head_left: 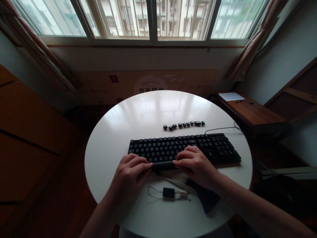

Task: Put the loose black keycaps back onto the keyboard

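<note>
A black computer keyboard [158,148] lies on the white round table, its lower left edge turned towards me. My left hand [132,170] is closed at its front edge, thumb stretched along a smooth dark bar [162,166] there. At the bar's other end my right hand [195,162] is closed too, its fingers bent over the lower keys. Whether the bar is the space bar or the keyboard's rim, I cannot tell. Behind the keyboard, several loose black keycaps [180,125] stand in an uneven row.
Nearer me on the table [111,142] lies a wire keycap puller [168,192] with a black block. A dark blue tapered item [204,196] sits partly beneath my right wrist. The keyboard's cable [220,128] runs off right. Beyond stands a wooden side table [257,112] with paper [231,96].
</note>
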Available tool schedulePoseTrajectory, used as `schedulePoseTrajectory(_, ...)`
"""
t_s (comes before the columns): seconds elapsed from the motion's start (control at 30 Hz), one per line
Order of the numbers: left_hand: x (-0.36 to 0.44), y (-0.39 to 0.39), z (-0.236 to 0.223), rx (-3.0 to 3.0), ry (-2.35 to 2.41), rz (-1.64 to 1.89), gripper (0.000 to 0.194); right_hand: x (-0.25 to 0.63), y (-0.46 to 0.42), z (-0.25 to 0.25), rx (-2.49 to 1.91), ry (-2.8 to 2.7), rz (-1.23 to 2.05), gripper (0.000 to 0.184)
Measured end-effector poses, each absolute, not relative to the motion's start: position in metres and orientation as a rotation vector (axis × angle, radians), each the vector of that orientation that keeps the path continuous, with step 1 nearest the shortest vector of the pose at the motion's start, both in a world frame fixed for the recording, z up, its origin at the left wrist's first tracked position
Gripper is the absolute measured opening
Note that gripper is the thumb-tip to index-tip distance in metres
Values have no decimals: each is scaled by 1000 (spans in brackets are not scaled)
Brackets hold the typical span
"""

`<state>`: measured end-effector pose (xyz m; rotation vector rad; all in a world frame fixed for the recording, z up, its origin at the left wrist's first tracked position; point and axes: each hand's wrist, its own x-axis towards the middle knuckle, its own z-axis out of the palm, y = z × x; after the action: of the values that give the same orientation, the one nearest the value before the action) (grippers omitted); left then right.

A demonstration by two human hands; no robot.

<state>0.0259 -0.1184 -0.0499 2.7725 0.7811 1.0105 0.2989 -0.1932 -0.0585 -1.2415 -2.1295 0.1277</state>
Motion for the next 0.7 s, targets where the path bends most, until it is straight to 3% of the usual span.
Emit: schedulePoseTrajectory(0.7,26,-120,-48,2799,824,954,14,294,-195,-55,-1288,-2186,96,15)
